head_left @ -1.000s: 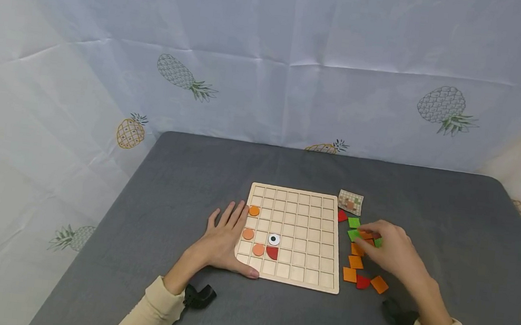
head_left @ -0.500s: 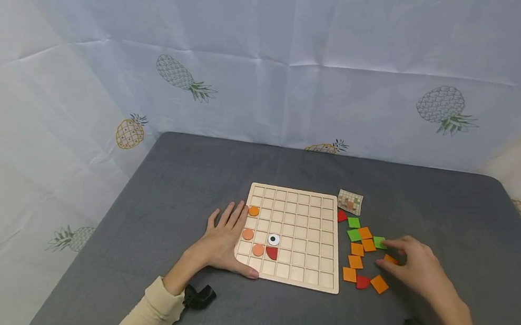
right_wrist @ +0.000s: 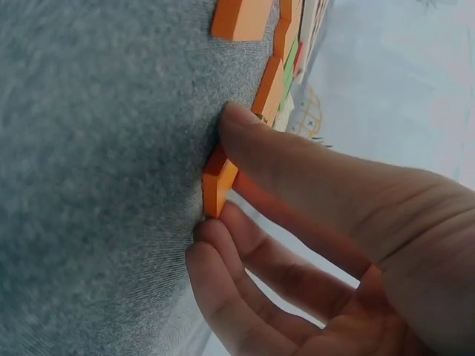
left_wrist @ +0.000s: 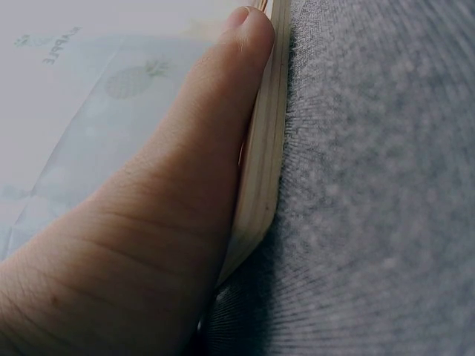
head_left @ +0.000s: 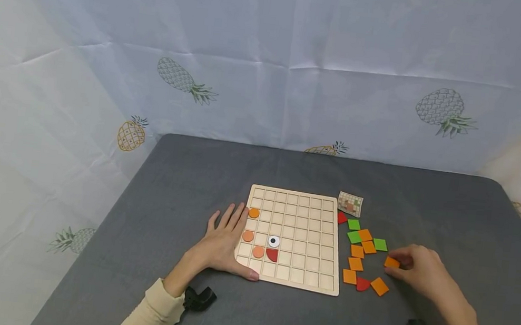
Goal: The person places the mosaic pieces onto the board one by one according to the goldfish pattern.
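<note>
My left hand [head_left: 219,245] rests with spread, straight fingers along the left edge of a wooden grid board [head_left: 304,263]. In the left wrist view, its thumb [left_wrist: 223,81] lies over the board's edge [left_wrist: 263,163]. To the right, my right hand [head_left: 427,273] pinches an orange square tile [head_left: 392,262] at the table surface. The right wrist view has this orange tile [right_wrist: 217,182] between thumb and fingers, with the cloth just beneath. On the board sit three orange discs [head_left: 248,236], a white eye disc [head_left: 273,241] and a red quarter-round piece [head_left: 272,255].
Several orange squares [head_left: 355,264], green tiles [head_left: 353,224] and red pieces [head_left: 362,284] lie loose right of the board. A small pattern card [head_left: 350,203] is by its far right corner. Grey cloth [head_left: 201,177] covers the table, and a pineapple-print curtain [head_left: 267,94] hangs behind.
My right hand has moved right and nearer, from the green and orange tiles near the card to the outlying orange tile, which it now pinches. My left hand has stayed put.
</note>
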